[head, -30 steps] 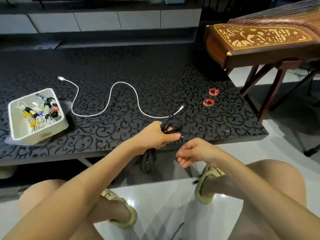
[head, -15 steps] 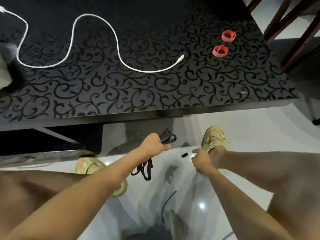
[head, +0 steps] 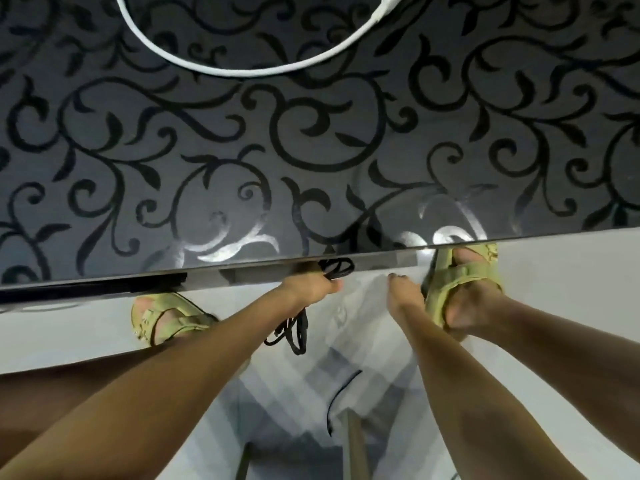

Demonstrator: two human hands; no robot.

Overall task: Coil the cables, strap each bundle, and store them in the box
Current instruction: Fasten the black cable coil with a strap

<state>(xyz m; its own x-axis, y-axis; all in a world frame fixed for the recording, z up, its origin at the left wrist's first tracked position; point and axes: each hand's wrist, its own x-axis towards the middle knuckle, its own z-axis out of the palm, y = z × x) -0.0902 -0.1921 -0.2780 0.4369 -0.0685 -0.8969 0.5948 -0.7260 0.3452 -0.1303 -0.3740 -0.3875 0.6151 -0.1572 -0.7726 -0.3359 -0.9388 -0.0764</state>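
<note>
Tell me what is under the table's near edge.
Left hand gripping the black cable, right hand open beside it, left sandal, right sandal. The tabletop covers whatever lies farther back.

dark glossy table point(head: 311, 150) fills the upper half of my view, grey top with black scrollwork. bright glare patches point(head: 239, 245) on it near the front edge. below the edge, pale shiny floor point(head: 571, 271), grey blocky shadows point(head: 298, 410) directly under me; a pale bar point(head: 356, 445) crosses them.

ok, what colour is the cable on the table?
The cable is white, on a dark swirl-patterned table; head view.
</note>
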